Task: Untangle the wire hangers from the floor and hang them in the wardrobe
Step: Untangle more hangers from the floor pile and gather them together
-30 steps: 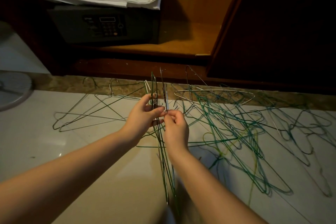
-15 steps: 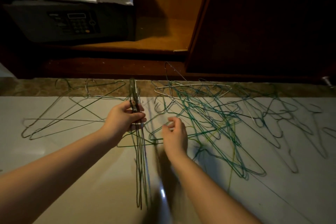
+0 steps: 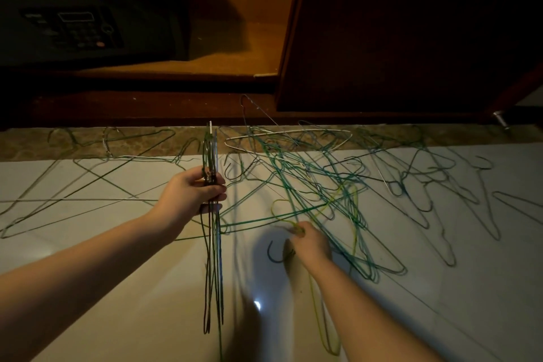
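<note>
Nearest the camera, the right hand (image 3: 311, 245) pinched a yellow hanger (image 3: 315, 306) near its neck at the edge of the tangle (image 3: 308, 173) on the floor (image 3: 117, 288), while the left hand (image 3: 188, 194) had its grip curled round a bundle of hangers (image 3: 212, 258) held upright. The yellow one would likely come free best if drawn out slowly, its hook turned clear of the green wires crossing it. Beyond, the wardrobe (image 3: 235, 47) stood open, a safe (image 3: 88, 29) inside.

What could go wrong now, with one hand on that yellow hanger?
The yellow-green wire hanger pinched by the right hand runs among the tangled green wire hangers; pulling may drag the heap along. The bundle of dark wire hangers in the left hand hangs low and could snag others lying beneath.
</note>
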`<move>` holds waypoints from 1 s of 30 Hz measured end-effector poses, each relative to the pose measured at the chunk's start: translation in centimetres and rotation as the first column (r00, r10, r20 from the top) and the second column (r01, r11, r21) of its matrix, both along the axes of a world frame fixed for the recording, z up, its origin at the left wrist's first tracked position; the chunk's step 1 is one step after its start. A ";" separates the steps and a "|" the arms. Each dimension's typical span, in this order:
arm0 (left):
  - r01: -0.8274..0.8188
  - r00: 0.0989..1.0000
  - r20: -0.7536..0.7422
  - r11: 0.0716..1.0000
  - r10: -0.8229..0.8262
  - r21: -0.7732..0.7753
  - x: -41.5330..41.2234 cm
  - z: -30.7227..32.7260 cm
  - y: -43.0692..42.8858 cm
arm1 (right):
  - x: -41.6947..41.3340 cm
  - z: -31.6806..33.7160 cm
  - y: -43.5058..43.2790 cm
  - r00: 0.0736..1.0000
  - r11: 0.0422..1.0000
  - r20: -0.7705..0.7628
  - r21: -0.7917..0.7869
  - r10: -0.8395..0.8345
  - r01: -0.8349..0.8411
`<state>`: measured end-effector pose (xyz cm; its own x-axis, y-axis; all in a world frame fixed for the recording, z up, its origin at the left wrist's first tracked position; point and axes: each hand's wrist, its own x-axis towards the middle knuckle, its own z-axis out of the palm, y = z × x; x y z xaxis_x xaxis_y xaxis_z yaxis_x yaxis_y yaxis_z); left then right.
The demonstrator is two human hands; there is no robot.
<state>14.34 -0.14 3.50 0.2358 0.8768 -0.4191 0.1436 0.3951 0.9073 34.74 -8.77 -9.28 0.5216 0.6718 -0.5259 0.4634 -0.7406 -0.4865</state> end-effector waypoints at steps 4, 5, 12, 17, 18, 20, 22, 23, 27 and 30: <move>0.003 1.000 -0.001 1.000 -0.003 -0.006 0.9 -0.1 -0.3 | 1.6 0.5 -0.5 0.976 0.954 0.053 0.229 -0.213 0.196; 0.007 1.000 -0.002 1.000 -0.007 -0.008 1.0 -0.1 -0.4 | 2.1 1.0 -0.7 0.961 0.932 0.090 0.285 -0.260 0.225; 0.028 1.000 0.004 1.000 -0.028 -0.004 2.5 -0.2 -0.5 | 6.6 3.2 -1.9 0.830 0.746 0.086 0.495 -0.551 0.445; 0.031 1.000 -0.001 1.000 -0.031 -0.002 3.0 -0.2 -0.4 | 8.2 4.1 -2.5 0.789 0.713 0.098 0.505 -0.606 0.485; 0.039 0.999 -0.001 0.999 -0.039 0.002 3.0 -0.2 -0.4 | 8.2 4.3 -2.4 0.793 0.719 0.107 0.507 -0.600 0.475; 0.047 0.999 -0.012 0.999 -0.047 0.010 2.9 -0.2 -0.4 | 8.3 4.6 -2.3 0.798 0.728 0.131 0.514 -0.589 0.453; 0.044 0.999 -0.022 0.999 -0.044 0.014 2.7 -0.1 -0.4 | 8.5 4.9 -2.3 0.796 0.734 0.154 0.517 -0.586 0.441; 0.041 0.999 -0.022 0.999 -0.041 0.016 2.5 -0.1 -0.4 | 8.6 4.9 -2.3 0.794 0.736 0.166 0.519 -0.585 0.435; 0.036 0.999 -0.024 0.999 -0.035 0.033 2.1 0.1 -0.4 | 9.1 5.0 -2.5 0.784 0.746 0.197 0.507 -0.589 0.432; 0.035 0.999 -0.023 0.999 -0.034 0.038 2.0 0.2 -0.4 | 9.5 4.9 -2.9 0.779 0.765 0.219 0.464 -0.588 0.446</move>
